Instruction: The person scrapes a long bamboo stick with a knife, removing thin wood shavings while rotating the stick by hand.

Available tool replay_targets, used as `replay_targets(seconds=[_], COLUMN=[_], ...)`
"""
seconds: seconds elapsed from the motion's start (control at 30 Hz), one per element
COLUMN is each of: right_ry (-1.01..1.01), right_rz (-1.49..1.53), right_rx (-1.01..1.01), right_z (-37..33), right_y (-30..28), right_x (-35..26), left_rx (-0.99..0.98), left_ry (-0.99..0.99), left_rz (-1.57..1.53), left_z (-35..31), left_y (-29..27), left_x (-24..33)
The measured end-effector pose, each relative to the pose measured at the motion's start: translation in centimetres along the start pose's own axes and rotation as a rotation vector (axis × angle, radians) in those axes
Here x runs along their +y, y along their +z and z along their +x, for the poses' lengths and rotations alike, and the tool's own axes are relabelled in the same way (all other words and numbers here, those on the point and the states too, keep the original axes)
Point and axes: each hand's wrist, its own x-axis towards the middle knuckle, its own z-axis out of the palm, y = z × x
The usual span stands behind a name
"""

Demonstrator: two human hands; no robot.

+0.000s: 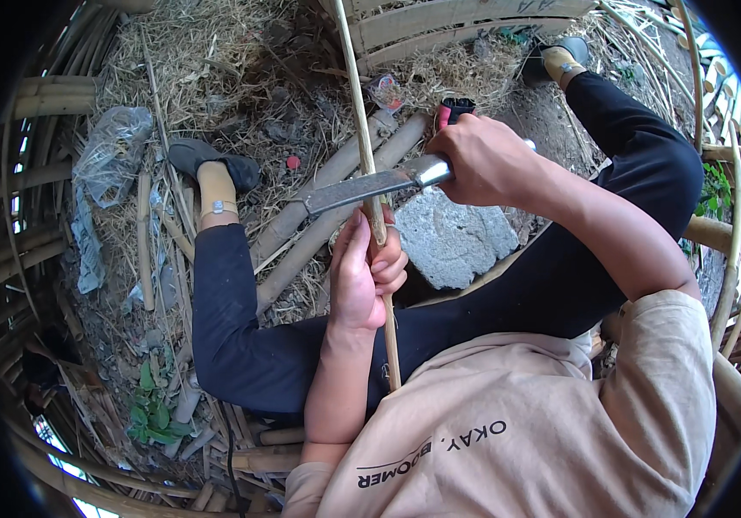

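My left hand (365,272) is closed around a long, thin wooden stick (358,104), its fingers wrapped just below the blade. The stick runs from the top of the view down to my shirt. In my fist, my right hand (490,162) grips the handle of a broad-bladed knife (362,190). Its blade lies across the stick, touching or very near it, with the squared tip pointing left. Most of the knife handle is hidden by my fingers.
A grey stone block (448,237) sits between my legs, beside bamboo poles (288,235) on the straw-covered ground. A wooden crate (465,30) stands at the far side. Clear plastic bag (116,155) lies left; a pink-and-black object (454,110) is beyond my right hand.
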Motion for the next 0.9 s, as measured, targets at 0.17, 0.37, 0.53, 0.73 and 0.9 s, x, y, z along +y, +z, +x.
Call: replay_targets(seconds=[0.17,0.37,0.53,0.73,0.9], right_ry=[0.005,0.021,0.017,0.012,0.244], right_rz=[-0.048,-0.067,-0.085,-0.074,-0.142], right_rx=[0.053,0.122,0.128,0.153,0.179], right_z=[0.1,0.7,1.0,1.4,3.4], right_y=[0.4,1.4,1.0,1.0,-1.9], right_x=[0.1,1.3,1.5,2.1,6.1], left_rx=[0.016,0.053,0.068,0.089,0.049], left_ry=[0.029,0.059,0.071,0.072,0.049], left_rz=[0.053,0.125,0.158,0.170,0.157], left_z=[-0.1,-0.2,-0.2,-0.4,-0.4], left_y=[0.3,1.0,1.0,1.2,1.2], left_x=[-0.7,-1.0,-0.9,-0.9,-1.5])
